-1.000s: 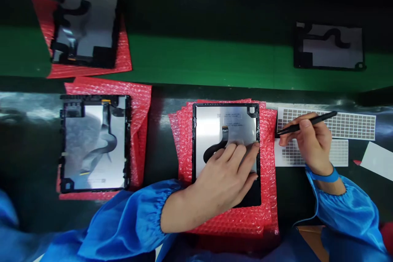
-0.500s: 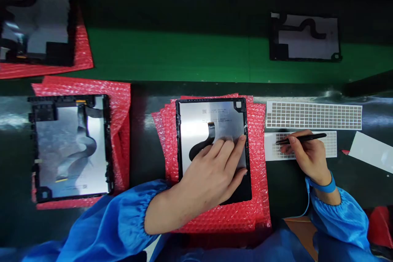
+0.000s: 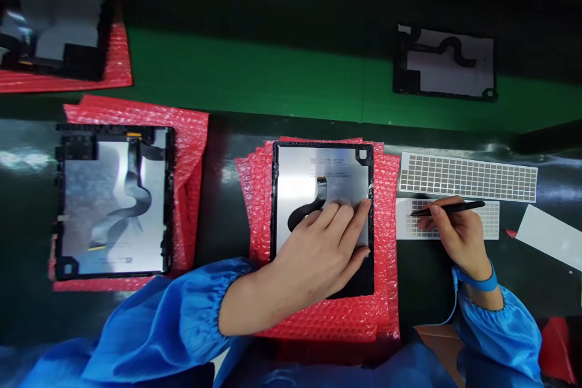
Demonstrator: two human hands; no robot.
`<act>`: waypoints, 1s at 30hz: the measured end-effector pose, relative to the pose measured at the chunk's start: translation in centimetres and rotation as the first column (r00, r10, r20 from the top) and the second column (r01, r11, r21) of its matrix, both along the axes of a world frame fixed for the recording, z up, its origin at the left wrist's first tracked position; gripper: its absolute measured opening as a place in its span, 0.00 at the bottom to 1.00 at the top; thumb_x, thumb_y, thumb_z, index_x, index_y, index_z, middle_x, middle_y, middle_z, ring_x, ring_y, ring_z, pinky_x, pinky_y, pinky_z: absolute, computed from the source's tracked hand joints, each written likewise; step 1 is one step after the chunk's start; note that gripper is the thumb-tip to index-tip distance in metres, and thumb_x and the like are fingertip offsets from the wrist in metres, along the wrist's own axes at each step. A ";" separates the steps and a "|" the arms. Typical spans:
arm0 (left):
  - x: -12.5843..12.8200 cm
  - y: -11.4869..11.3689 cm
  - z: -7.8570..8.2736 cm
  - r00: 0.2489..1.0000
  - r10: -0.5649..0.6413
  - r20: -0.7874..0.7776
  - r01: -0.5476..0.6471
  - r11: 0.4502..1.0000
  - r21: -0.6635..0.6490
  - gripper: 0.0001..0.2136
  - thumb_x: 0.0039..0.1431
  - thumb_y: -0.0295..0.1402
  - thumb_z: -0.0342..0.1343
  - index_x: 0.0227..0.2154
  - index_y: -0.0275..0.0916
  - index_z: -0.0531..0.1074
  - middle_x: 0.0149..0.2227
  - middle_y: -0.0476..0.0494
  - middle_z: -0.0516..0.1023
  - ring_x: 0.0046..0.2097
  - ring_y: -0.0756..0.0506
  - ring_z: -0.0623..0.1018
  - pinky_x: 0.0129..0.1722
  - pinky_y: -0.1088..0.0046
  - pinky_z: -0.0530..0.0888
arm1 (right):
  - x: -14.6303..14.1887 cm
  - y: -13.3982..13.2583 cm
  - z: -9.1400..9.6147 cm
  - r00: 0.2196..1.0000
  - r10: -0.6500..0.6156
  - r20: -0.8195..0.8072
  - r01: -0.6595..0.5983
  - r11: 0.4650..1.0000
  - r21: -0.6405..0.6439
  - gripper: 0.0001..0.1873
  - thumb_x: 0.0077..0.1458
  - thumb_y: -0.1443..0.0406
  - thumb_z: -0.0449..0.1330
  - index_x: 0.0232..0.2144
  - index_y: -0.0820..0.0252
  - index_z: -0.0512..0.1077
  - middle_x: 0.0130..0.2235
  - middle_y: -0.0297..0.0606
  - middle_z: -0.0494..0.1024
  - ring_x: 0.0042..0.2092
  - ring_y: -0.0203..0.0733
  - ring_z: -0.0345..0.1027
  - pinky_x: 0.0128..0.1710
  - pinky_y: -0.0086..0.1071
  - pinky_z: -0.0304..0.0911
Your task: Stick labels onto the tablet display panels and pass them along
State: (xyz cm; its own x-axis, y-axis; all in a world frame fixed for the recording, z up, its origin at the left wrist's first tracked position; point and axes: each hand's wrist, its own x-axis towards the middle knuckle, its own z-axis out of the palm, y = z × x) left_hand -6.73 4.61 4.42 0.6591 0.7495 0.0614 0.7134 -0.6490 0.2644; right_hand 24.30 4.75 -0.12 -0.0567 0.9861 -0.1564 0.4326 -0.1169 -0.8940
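Observation:
A tablet screen panel (image 3: pixel 300 182) lies back-up on a stack of red bubble wrap (image 3: pixel 386 291) in front of me, a black flex cable curling across its silver back. My left hand (image 3: pixel 325 248) rests flat on the panel, fingers spread and touching its right half. My right hand (image 3: pixel 457 233) is closed on black tweezers (image 3: pixel 448 208), whose tip touches the lower of two white sticker sheets (image 3: pixel 493 227) right of the panel. A blue wrist strap (image 3: pixel 477 282) circles my right wrist.
A second panel (image 3: pixel 113 200) lies on red bubble wrap at the left. Two more panels sit on the green conveyor belt (image 3: pixel 273 79), one far left (image 3: pixel 54 12), one at the right (image 3: pixel 445 63). A larger gridded sticker sheet (image 3: pixel 468 177) and a white paper (image 3: pixel 545 236) lie right.
My right hand dropped the tweezers from the upper sticker sheet to the lower one. My left hand stayed on the panel. The view shifted slightly.

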 end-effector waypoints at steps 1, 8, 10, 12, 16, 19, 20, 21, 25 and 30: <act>0.0 0.0 0.0 1.000 0.000 0.004 0.000 1.000 -0.002 0.29 0.74 0.38 0.52 0.68 0.20 0.64 0.48 0.30 0.79 0.48 0.34 0.78 0.45 0.56 0.81 | 0.0 0.0 0.0 1.000 -0.001 -0.007 0.001 1.000 -0.001 0.11 0.73 0.55 0.64 0.41 0.55 0.78 0.29 0.35 0.84 0.29 0.43 0.81 0.30 0.33 0.78; 0.2 0.0 -0.2 1.000 0.020 0.004 -0.020 1.000 -0.007 0.28 0.74 0.38 0.50 0.68 0.20 0.64 0.48 0.30 0.79 0.48 0.34 0.79 0.43 0.56 0.82 | -0.1 0.3 -0.1 0.996 -0.035 -0.087 0.032 0.999 -0.039 0.14 0.71 0.52 0.66 0.40 0.56 0.77 0.29 0.37 0.84 0.29 0.44 0.81 0.29 0.34 0.77; -0.1 0.0 0.1 0.998 0.013 0.058 -0.012 1.000 -0.018 0.27 0.75 0.37 0.51 0.68 0.21 0.65 0.49 0.29 0.80 0.49 0.34 0.80 0.44 0.55 0.82 | -0.3 0.7 0.0 0.989 -0.064 -0.133 0.056 0.997 -0.062 0.15 0.70 0.51 0.67 0.38 0.56 0.77 0.29 0.37 0.84 0.27 0.44 0.81 0.27 0.33 0.77; -0.9 0.0 0.7 0.981 -0.014 0.193 0.021 0.999 -0.031 0.24 0.75 0.36 0.53 0.66 0.24 0.67 0.49 0.31 0.81 0.50 0.36 0.80 0.49 0.56 0.83 | -0.4 1.2 0.2 0.978 -0.102 -0.184 0.087 0.993 -0.085 0.17 0.69 0.50 0.68 0.36 0.56 0.76 0.28 0.37 0.84 0.26 0.44 0.81 0.25 0.34 0.77; -4.1 0.0 1.6 0.858 0.046 0.512 -0.036 0.999 -0.029 0.14 0.72 0.27 0.57 0.58 0.36 0.73 0.43 0.41 0.82 0.43 0.44 0.81 0.46 0.66 0.82 | -0.3 1.8 0.7 0.959 -0.153 -0.240 0.125 0.984 -0.127 0.19 0.65 0.48 0.70 0.33 0.57 0.77 0.26 0.36 0.84 0.23 0.45 0.79 0.25 0.36 0.78; -6.8 0.2 0.8 0.745 0.264 0.613 -0.288 0.956 -0.062 0.10 0.70 0.25 0.58 0.51 0.41 0.76 0.39 0.46 0.82 0.36 0.47 0.80 0.38 0.69 0.79 | -0.8 2.1 2.0 0.942 -0.179 -0.283 0.155 0.982 -0.106 0.18 0.65 0.50 0.70 0.32 0.57 0.77 0.25 0.36 0.83 0.21 0.45 0.78 0.23 0.36 0.77; -7.5 0.4 0.3 0.696 0.350 0.627 -0.382 0.920 -0.090 0.08 0.70 0.26 0.58 0.49 0.41 0.77 0.37 0.47 0.82 0.35 0.48 0.79 0.37 0.69 0.78 | -1.4 2.3 2.7 0.937 -0.178 -0.302 0.159 0.984 -0.084 0.18 0.66 0.51 0.70 0.32 0.57 0.77 0.25 0.36 0.83 0.20 0.45 0.78 0.22 0.35 0.76; -8.1 0.6 -0.3 0.641 0.437 0.631 -0.463 0.876 -0.136 0.07 0.70 0.28 0.58 0.47 0.41 0.77 0.36 0.48 0.82 0.34 0.48 0.79 0.37 0.70 0.77 | -2.2 2.4 3.5 0.934 -0.164 -0.317 0.153 0.986 -0.060 0.16 0.67 0.52 0.69 0.33 0.57 0.78 0.25 0.36 0.83 0.21 0.45 0.78 0.22 0.35 0.77; -9.6 1.2 -2.4 0.466 0.681 0.565 -0.530 0.726 -0.439 0.08 0.70 0.34 0.57 0.48 0.38 0.76 0.34 0.48 0.81 0.32 0.49 0.78 0.32 0.72 0.74 | -7.9 3.2 7.4 0.937 -0.072 -0.341 0.090 0.995 0.038 0.12 0.70 0.56 0.67 0.35 0.56 0.79 0.27 0.37 0.85 0.23 0.46 0.81 0.24 0.37 0.80; -9.8 1.2 -3.5 0.386 0.760 0.523 -0.351 0.646 -0.678 0.07 0.70 0.36 0.56 0.43 0.38 0.74 0.35 0.46 0.82 0.33 0.49 0.79 0.30 0.74 0.71 | -16.8 4.7 8.3 0.956 0.061 -0.287 -0.041 0.996 0.074 0.12 0.71 0.53 0.66 0.38 0.52 0.78 0.29 0.36 0.87 0.27 0.50 0.85 0.27 0.40 0.84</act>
State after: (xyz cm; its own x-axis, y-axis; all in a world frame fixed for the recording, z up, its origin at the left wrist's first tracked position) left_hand -16.50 5.81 0.90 -0.0609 0.9894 -0.1317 0.2779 0.1436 0.9498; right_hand 7.48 9.49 8.16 -0.1405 0.9883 -0.0601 0.1584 -0.0375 -0.9867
